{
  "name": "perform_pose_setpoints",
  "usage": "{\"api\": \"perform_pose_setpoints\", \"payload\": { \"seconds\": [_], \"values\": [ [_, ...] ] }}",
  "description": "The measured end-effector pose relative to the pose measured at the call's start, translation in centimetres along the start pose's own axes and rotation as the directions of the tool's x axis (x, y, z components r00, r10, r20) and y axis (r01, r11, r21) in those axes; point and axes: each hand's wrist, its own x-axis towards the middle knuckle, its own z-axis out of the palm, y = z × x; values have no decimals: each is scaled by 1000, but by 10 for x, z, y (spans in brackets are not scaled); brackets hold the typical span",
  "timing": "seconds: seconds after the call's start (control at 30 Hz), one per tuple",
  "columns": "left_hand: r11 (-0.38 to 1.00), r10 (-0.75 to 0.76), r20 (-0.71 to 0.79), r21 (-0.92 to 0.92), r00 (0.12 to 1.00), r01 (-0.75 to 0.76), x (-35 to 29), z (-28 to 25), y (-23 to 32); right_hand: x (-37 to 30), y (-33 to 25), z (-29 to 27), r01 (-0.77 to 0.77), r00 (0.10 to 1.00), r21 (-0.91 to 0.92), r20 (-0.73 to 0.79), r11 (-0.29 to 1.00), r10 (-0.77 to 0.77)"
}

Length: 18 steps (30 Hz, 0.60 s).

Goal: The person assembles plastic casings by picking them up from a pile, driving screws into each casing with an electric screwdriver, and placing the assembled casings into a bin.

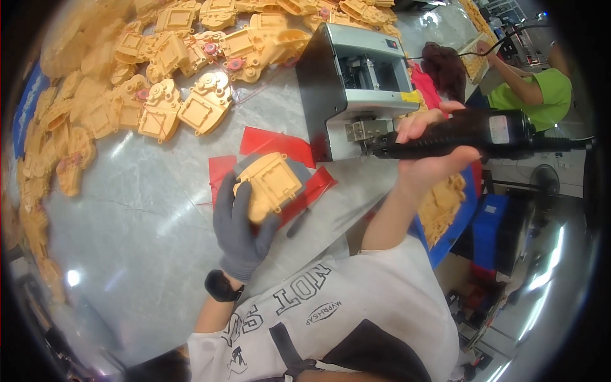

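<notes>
My left hand [243, 223], in a grey glove, grips the left and near edges of a yellow-orange plastic housing [273, 186]. The housing lies over a grey block [298, 167] on the table, with strips of red tape [275, 144] around it. In my bare right hand [433, 164] is a black electric screwdriver [468, 135], held level. Its tip points left, at the metal outlet of a screw feeder [366, 95]; whether they touch I cannot tell. A small dark stick-like tool [298, 223] lies beside the housing.
Many similar housings [205, 105] are heaped along the table's far and left sides, some with pink-red parts. To my right stands a blue bin [450, 239] of yellow parts. A cable [560, 144] trails from the screwdriver. A person in green [541, 95] works at far right.
</notes>
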Motion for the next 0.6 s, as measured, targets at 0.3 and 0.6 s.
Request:
{"api": "perform_pose_setpoints", "payload": {
  "seconds": [0.3, 0.6],
  "values": [
    [996, -20, 11, -84, 1000, 21, 4, -5, -7, -54, -33, 22, -8, 953, 425, 277, 905, -122],
    [998, -28, -15, -64, 1000, 27, 3, -2, -12, -72, -20, 71, -90, 920, 352, 388, 932, -57]
  ]
}}
